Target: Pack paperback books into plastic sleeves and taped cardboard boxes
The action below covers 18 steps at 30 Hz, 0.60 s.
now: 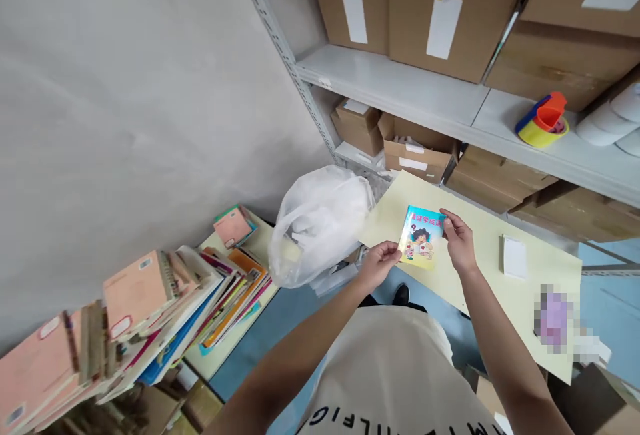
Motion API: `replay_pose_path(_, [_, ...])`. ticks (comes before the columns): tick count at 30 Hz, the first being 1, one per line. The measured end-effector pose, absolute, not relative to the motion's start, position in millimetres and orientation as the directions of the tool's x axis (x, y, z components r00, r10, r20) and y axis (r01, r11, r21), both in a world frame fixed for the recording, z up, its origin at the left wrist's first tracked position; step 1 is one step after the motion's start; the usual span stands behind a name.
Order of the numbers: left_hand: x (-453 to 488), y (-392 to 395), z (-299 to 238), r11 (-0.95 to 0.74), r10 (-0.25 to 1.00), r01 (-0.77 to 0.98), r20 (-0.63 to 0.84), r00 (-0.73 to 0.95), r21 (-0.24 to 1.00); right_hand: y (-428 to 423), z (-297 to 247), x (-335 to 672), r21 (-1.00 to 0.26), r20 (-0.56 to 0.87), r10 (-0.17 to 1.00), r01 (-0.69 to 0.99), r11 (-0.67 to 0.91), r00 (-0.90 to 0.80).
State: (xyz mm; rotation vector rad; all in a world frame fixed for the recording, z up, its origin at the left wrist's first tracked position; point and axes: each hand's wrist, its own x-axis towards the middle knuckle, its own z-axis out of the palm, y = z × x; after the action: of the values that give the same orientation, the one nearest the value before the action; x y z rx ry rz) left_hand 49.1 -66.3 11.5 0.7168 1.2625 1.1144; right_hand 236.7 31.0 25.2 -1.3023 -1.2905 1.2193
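Observation:
Between my two hands is a small picture book (420, 238) with a blue-to-yellow cover, pink lettering and a cartoon child. My left hand (381, 263) pinches its lower left edge. At the upper right corner, my right hand (457, 238) grips it between thumb and fingers. The book is held cover up above a pale yellow table (480, 268). Farther right on that table lies a small stack of white cards or paper (514, 257).
A white plastic bag (320, 221) bulges left of the table. Stacked books and notebooks (140, 288) fill a side table at left. Metal shelving (400, 75) ahead bears cardboard boxes (445, 15) and a tape dispenser (543, 121). A blurred purple item (553, 318) lies at right.

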Motion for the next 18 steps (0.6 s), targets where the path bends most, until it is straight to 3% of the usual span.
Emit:
replay_pose_path(7, [55.1,-36.1,6.8,0.453,0.884,-0.24,-0.468,-0.005,0.859,46.7,7.7,250.7,-0.988,-0.136,0.99,0.067,-0.138,0.034])
replay_pose_path(18, [25.3,14.3,3.1,0.464,0.886,-0.243,-0.438,0.153,0.852,75.4,-4.6,234.8,-0.98,-0.17,0.979,0.08,-0.18,0.115])
